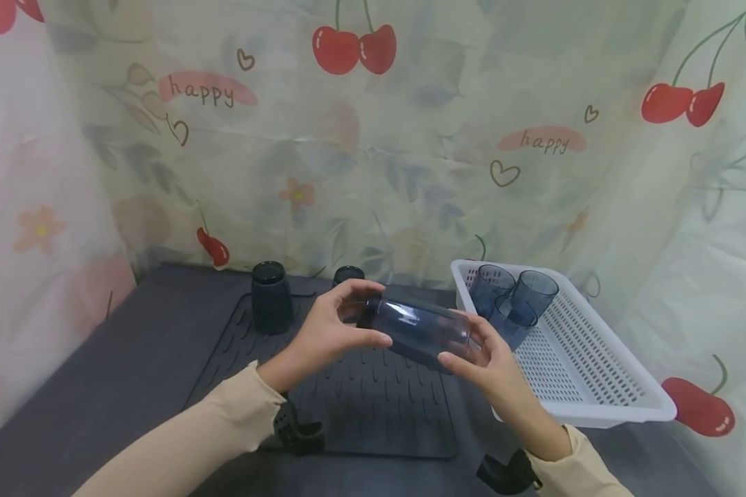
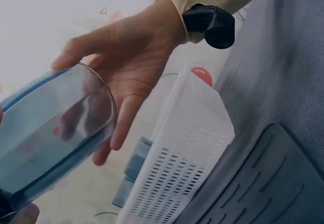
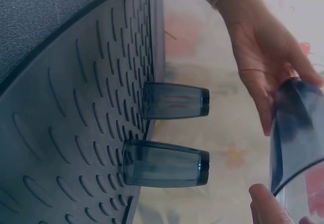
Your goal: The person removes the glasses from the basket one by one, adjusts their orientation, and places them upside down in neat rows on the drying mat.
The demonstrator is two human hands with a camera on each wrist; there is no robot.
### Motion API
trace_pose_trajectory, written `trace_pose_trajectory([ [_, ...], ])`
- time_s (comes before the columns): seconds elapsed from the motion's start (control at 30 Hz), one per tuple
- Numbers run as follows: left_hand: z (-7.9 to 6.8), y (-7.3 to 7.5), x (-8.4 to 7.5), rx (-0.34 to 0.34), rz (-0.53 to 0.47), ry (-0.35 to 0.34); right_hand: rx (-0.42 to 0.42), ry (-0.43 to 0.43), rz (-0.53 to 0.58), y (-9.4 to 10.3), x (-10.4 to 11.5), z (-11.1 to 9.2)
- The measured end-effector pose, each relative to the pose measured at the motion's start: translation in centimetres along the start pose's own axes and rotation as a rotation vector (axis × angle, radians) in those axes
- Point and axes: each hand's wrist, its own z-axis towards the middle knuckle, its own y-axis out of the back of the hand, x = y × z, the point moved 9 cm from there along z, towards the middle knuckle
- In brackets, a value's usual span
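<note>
A smoky blue drinking glass [image 1: 419,331] is held sideways above the drying mat, its thick base toward the left. My left hand [image 1: 332,328] grips the base end, thumb in front and fingers behind. At the rim end, my right hand [image 1: 494,362] holds the glass between thumb and fingers. The left wrist view shows the open rim of the glass [image 2: 61,133] against the right hand. Two similar glasses stand upside down on the mat: one glass [image 1: 271,298] at its back left, another glass [image 1: 349,275] partly hidden behind my left hand.
The dark ridged drying mat [image 1: 385,421] lies on a grey tabletop [image 1: 130,352]. To the right sits a white perforated plastic basket [image 1: 597,359], with three blue glasses [image 1: 534,293] rim-up at its far left end. A cherry-print curtain [image 1: 410,172] hangs behind and at both sides.
</note>
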Motion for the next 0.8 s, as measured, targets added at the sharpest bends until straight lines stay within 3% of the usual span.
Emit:
trace_pose_trajectory([
  [0.2, 0.1, 0.0, -0.7, 0.000, -0.071, -0.031, 0.067, 0.045, 0.045, -0.7, -0.1, 0.0],
  [0.47, 0.2, -0.3, -1.1, 0.017, -0.178, -0.048, 0.083, 0.016, -0.054, -1.3, -0.8, -0.1],
  [0.8, 0.2, -0.7, -1.6, 0.031, -0.225, -0.060, 0.132, -0.055, -0.138, -2.1, -2.2, -0.2],
])
